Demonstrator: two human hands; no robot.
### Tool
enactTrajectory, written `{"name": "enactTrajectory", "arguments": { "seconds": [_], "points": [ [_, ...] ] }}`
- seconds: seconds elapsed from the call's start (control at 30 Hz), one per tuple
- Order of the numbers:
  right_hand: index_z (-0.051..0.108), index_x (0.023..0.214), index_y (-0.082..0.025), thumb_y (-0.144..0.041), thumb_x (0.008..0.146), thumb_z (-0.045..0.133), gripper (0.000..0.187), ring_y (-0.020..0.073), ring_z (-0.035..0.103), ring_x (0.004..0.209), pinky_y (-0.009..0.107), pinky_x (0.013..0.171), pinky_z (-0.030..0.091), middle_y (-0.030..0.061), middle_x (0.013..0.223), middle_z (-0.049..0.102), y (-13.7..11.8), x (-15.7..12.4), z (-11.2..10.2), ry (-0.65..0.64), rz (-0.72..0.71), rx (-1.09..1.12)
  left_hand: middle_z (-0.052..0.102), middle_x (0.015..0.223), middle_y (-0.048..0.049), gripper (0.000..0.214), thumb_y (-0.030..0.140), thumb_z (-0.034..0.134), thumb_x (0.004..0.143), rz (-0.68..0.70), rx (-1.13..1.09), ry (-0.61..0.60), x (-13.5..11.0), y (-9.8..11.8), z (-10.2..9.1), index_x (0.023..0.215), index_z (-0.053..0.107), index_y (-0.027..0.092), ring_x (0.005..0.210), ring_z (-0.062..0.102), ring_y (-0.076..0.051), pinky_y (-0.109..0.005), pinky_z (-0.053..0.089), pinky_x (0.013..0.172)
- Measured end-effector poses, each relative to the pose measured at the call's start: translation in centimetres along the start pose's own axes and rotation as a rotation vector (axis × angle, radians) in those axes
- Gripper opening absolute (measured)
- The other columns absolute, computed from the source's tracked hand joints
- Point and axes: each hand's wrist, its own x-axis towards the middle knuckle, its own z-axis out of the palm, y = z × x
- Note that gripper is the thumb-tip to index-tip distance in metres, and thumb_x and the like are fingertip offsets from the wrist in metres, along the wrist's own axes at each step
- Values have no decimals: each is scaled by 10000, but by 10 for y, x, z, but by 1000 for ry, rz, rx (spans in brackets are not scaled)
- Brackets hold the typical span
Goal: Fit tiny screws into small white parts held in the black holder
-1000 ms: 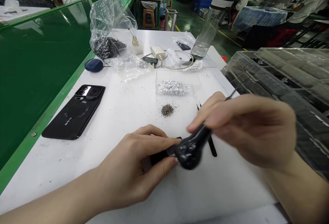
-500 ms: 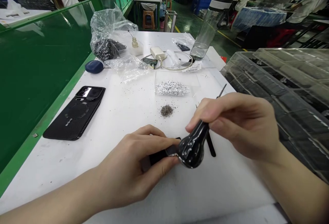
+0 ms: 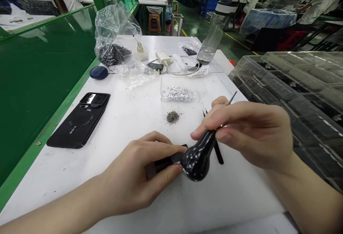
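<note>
My left hand [image 3: 134, 176] pinches a small flat black part [image 3: 168, 161] against the white table [image 3: 120, 119], thumb and fingers closed on it. My right hand [image 3: 249, 133] grips a screwdriver with a glossy black bulb handle [image 3: 198, 157]; its thin metal shaft [image 3: 230, 99] points up and away to the right. The handle's rounded end sits right beside the black part. Black tweezers [image 3: 214, 137] lie on the table under my right hand. A small heap of tiny dark screws [image 3: 173, 117] lies just beyond my hands.
A black phone [image 3: 79, 119] lies face down at the left by the green rail [image 3: 43, 141]. A clear bag of white parts [image 3: 178, 93], plastic bags [image 3: 112, 30], a charger with cable [image 3: 164, 58], a blue case [image 3: 98, 72] and a bottle [image 3: 211, 37] stand further back. Clear trays [image 3: 294, 83] fill the right. People work in the background.
My right hand has drawn slightly nearer and steadied, tilting the screwdriver handle a little lower toward the black part. My left hand keeps its pinch in place.
</note>
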Motion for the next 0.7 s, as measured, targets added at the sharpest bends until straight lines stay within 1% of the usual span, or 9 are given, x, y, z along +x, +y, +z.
{"name": "enactTrajectory", "arguments": {
  "seconds": [0.1, 0.2, 0.3, 0.37, 0.43, 0.5, 0.53, 0.6, 0.7],
  "points": [
    [866, 1033, -342, -274, 981, 865, 87, 213, 814, 737, 483, 948, 521, -27, 896, 904, -2, 2, 0, -51, -28, -68, 847, 1040, -23, 247, 119, 643, 1006, -1, 1, 9, 0, 0, 0, 1094, 832, 251, 977, 723, -203, -277, 627, 849],
    [864, 1035, -352, -324, 994, 850, 52, 216, 796, 712, 493, 936, 538, -19, 904, 904, -3, 3, 2, -4, -32, -48, 845, 1046, -26, 310, 108, 654, 985, -9, -2, 9, 0, 0, 0, 1176, 840, 266, 994, 728, -209, -277, 629, 838],
    [872, 996, -325, -251, 965, 868, 80, 195, 774, 670, 478, 933, 560, -21, 859, 895, 0, 4, 3, -29, -41, -57, 838, 1059, -16, 342, 105, 652, 992, -4, 7, 28, 0, 0, 1, 1225, 831, 280, 1004, 737, -188, -261, 630, 859],
    [876, 990, -308, -245, 961, 867, 71, 202, 790, 704, 448, 865, 607, -3, 875, 895, 3, 4, 1, -18, 7, 14, 835, 1050, -12, 284, 134, 660, 1015, -8, 19, 32, 0, 0, 1, 1181, 837, 280, 1011, 740, -181, -255, 632, 870],
    [873, 1017, -305, -306, 987, 849, 39, 223, 812, 760, 402, 735, 641, 29, 926, 893, 5, 5, -2, 54, 65, 123, 838, 1038, -19, 223, 169, 676, 1028, -15, 38, 28, 0, 0, 0, 1133, 844, 271, 1011, 749, -188, -259, 640, 855],
    [860, 984, -310, -331, 1013, 819, 55, 213, 805, 751, 358, 663, 634, 23, 895, 876, 6, 6, -8, 111, 92, 145, 842, 1062, -35, 219, 178, 695, 1019, -1, 60, 46, -1, 0, 1, 1172, 831, 255, 991, 769, -198, -275, 653, 841],
    [853, 941, -306, -319, 1016, 813, 85, 199, 789, 716, 340, 648, 623, 9, 838, 860, 5, 7, -12, 111, 102, 122, 843, 1079, -40, 239, 170, 709, 1006, 9, 70, 68, -2, -1, 1, 1204, 816, 248, 981, 781, -200, -284, 659, 843],
    [834, 843, -282, -274, 997, 819, 155, 175, 739, 645, 308, 617, 585, -14, 713, 813, 4, 9, -18, 7, 167, 21, 846, 1100, -36, 283, 137, 738, 968, 41, 62, 135, -3, -2, 2, 1229, 776, 240, 967, 800, -195, -294, 668, 860],
    [826, 804, -237, -272, 966, 810, 167, 146, 642, 555, 281, 544, 505, -20, 632, 753, 4, 10, -23, -299, 309, -143, 858, 1108, -16, 239, 67, 731, 946, 119, 49, 196, -4, -4, 4, 1107, 754, 242, 986, 818, -170, -264, 665, 897]
  ]
}}
